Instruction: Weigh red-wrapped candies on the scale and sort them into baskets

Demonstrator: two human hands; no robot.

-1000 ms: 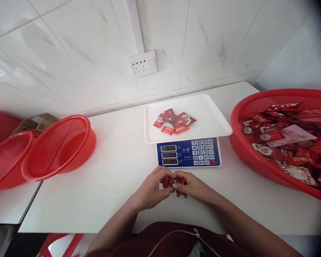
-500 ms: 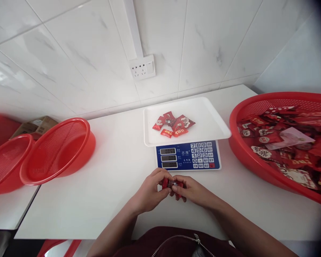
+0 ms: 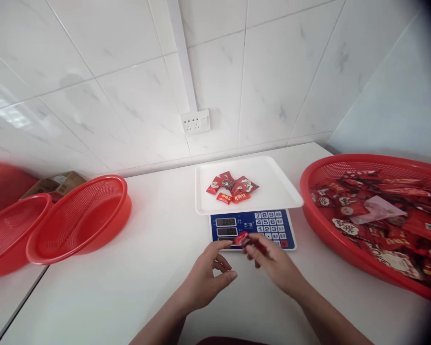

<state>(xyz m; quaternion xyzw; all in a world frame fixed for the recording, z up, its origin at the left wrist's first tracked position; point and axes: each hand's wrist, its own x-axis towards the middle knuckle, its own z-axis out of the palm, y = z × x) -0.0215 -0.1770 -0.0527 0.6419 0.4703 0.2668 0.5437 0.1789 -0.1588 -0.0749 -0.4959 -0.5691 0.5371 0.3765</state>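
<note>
My right hand (image 3: 273,261) is closed around a small red-wrapped candy (image 3: 242,238), its wrapper end sticking out toward the left in front of the scale's keypad. Just left of it, my left hand (image 3: 208,278) is open, fingers curved and thumb apart, with nothing in it. Behind both hands stands a digital scale (image 3: 249,225) with a blue panel; the candy and my fingers cover part of its keys and lowest display. On its white tray (image 3: 276,189) lie several red candy packets (image 3: 233,187) in a loose cluster.
At the right, a large red basket (image 3: 309,211) is full of red snack packets. Two red baskets, one (image 3: 125,211) nearer the middle and another (image 3: 3,239), stand on the left, with a cardboard box (image 3: 70,181) behind. A tiled wall with a socket (image 3: 196,122) backs the white table (image 3: 147,230).
Both hands held the candy together before; now the left has let go and the right has lifted it forward toward the scale. The head view has tilted up.
</note>
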